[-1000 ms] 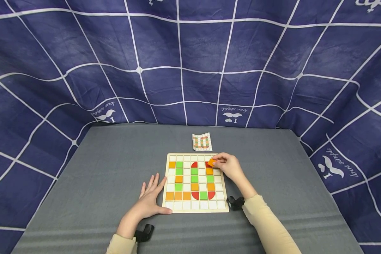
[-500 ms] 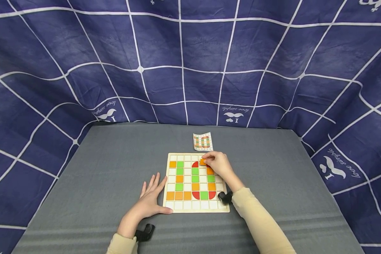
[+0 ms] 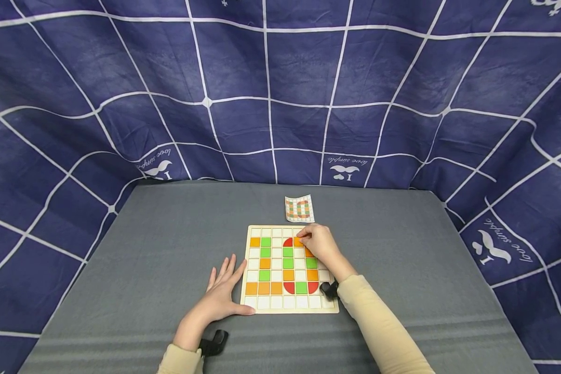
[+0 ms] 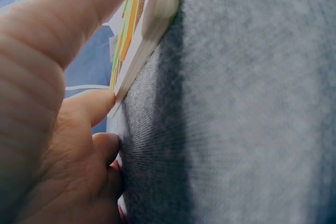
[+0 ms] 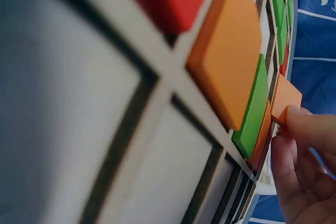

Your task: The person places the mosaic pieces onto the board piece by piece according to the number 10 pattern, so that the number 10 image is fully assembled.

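Note:
A wooden grid board (image 3: 290, 311) with orange and green square tiles and red quarter-round tiles lies on the table. My right hand (image 3: 321, 243) pinches an orange square tile (image 5: 286, 98) between thumb and fingers, over the second row from the far edge. In the head view that tile is just right of a red quarter-round tile (image 3: 288, 242); the hand covers the cells to its right. My left hand (image 3: 218, 301) has its fingers spread beside the board. Its thumb touches the near left corner and its index fingertip is at the left edge.
A small paper card (image 3: 299, 209) with a printed coloured grid lies just beyond the board. The grey table (image 3: 191, 218) ends at a blue cloth (image 3: 299, 124) with white lines, hanging behind and at both sides.
My right hand has moved left along the second row with the orange tile and lowered it into line beside the red quarter-round tile. The left hand stays in place.

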Demonstrator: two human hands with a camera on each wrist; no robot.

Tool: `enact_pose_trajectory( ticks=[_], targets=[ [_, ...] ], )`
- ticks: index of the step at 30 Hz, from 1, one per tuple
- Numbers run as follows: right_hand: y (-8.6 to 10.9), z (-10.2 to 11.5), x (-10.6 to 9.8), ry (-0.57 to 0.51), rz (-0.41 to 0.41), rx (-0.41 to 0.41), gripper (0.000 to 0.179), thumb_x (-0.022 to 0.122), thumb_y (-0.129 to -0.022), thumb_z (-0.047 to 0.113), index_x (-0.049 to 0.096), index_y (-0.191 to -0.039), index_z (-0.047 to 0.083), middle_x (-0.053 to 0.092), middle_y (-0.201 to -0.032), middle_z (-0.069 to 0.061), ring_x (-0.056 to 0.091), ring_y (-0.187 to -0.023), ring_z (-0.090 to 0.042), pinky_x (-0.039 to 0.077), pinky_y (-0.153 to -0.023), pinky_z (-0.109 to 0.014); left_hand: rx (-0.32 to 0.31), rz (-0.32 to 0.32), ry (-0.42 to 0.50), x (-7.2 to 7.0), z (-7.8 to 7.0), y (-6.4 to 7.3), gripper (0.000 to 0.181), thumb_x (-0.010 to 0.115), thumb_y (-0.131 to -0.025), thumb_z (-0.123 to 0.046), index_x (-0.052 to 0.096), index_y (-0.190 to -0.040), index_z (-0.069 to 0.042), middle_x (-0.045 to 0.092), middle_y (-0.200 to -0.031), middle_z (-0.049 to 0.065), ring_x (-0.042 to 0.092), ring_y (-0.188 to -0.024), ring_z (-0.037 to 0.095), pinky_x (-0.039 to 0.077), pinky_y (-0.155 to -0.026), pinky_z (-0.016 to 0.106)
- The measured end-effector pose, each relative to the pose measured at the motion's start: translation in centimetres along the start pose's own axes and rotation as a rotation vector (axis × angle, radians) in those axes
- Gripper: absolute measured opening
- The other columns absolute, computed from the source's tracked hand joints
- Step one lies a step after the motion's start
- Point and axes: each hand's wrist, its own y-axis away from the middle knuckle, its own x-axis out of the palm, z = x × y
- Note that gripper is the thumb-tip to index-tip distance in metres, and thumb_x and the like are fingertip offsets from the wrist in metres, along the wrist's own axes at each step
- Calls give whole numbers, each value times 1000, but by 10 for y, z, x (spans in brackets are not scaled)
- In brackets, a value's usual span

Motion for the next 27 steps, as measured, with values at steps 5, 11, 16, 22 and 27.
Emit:
enact_pose_trajectory(
  ticks=[5, 11, 16, 22, 27],
  targets=[
    [2, 1, 1, 42, 2, -8, 5, 77, -82, 2, 78, -84, 5, 66, -87, -7, 57, -78, -20, 50, -70, -28, 3, -4, -2, 0, 0, 1, 127, 95, -56, -41, 25, -157, -9, 4, -165, 19, -3, -153, 39, -8, -120, 60],
    [3, -3, -1, -16, -3, 26, 5, 78, -82, 6, 79, -87, 9, 67, -87, -3, 58, -78, -16, 49, -71, -27, 8, -16, -7, 1, 0, 0, 127, 95, -56, -40, 25, -157, -9, 5, -165, 19, -2, -153, 39, -8, -120, 59],
    [3, -10, -9, -144, -7, 153, 9, 76, -86, 13, 79, -94, 10, 71, -95, -5, 62, -76, -13, 52, -70, -27, 7, -17, -9, 1, 1, -1, 127, 95, -56, -40, 25, -157, -10, 5, -165, 19, -1, -153, 38, -7, -120, 59],
    [6, -24, -19, -330, -4, 280, 19, 70, -90, 15, 76, -106, 6, 75, -102, -12, 66, -82, -17, 50, -69, -24, 7, -3, -8, -1, 1, -1, 127, 95, -57, -41, 24, -157, -10, 5, -165, 20, -2, -153, 39, -8, -120, 60],
    [13, -37, -28, -411, -10, 311, 24, 69, -92, 16, 73, -111, 2, 74, -105, -15, 68, -86, -20, 55, -75, -27, 20, 10, 6, -3, 3, 0, 123, 93, -60, -42, 24, -157, -8, 5, -164, 21, -2, -153, 41, -8, -119, 62]
  ],
)
